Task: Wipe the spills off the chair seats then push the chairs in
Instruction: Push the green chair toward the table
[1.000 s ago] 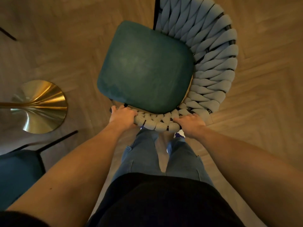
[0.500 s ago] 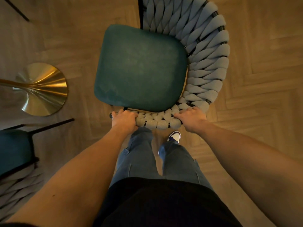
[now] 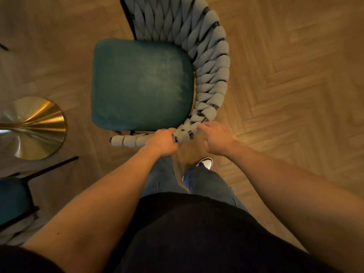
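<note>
A chair with a dark green seat cushion (image 3: 141,85) and a grey woven backrest (image 3: 213,62) stands on the floor right in front of me. I see no spill on the cushion. My left hand (image 3: 164,141) grips the near rim of the woven backrest with its fingers curled round it. Just to the right, my right hand (image 3: 216,137) has its fingers loosely extended, and only the fingertips touch the rim.
A gold round table base (image 3: 35,127) sits on the herringbone wood floor at the left. Part of a second green chair (image 3: 11,198) with black legs shows at the lower left. My legs and one shoe (image 3: 205,162) are just behind the chair.
The chair has turned and shifted toward the table base. My left hand slid right along the rim. My right hand loosened from a full grip to a fingertip touch.
</note>
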The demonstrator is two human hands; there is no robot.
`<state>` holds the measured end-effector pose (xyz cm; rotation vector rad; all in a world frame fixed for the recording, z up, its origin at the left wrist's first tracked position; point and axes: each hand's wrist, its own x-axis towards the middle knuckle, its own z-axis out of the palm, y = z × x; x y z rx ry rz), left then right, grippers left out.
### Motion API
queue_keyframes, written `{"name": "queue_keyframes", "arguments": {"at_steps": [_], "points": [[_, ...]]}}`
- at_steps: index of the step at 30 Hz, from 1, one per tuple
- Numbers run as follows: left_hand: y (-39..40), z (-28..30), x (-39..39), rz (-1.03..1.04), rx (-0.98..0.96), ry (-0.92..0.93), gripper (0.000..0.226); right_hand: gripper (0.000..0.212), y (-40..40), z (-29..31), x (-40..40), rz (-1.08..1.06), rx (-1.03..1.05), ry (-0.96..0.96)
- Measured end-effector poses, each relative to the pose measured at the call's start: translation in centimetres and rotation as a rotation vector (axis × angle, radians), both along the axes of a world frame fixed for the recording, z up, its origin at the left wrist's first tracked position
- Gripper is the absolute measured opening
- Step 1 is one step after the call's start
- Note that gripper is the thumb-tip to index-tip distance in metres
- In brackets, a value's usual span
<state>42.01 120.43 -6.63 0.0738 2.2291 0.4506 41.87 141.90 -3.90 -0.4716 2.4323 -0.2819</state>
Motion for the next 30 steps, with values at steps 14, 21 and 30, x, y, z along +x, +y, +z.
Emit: {"name": "queue_keyframes", "arguments": {"at_steps": [14,21,30], "points": [[8.9,0.4,-1.2,0.202,-0.015,0.028,0.057,0.053,10.4,1.8,-2.2,-0.082,0.143,-0.068],[10.6,-0.8,-3.7,0.416,0.052,0.022,0.059,0.050,10.0,1.8,-9.8,0.151,0.149,-0.002],[11.7,-3.1,-7.4,0.385,0.181,-0.219,0.100,0.052,6.9,-0.5,-22.8,0.633,0.228,0.083]]}}
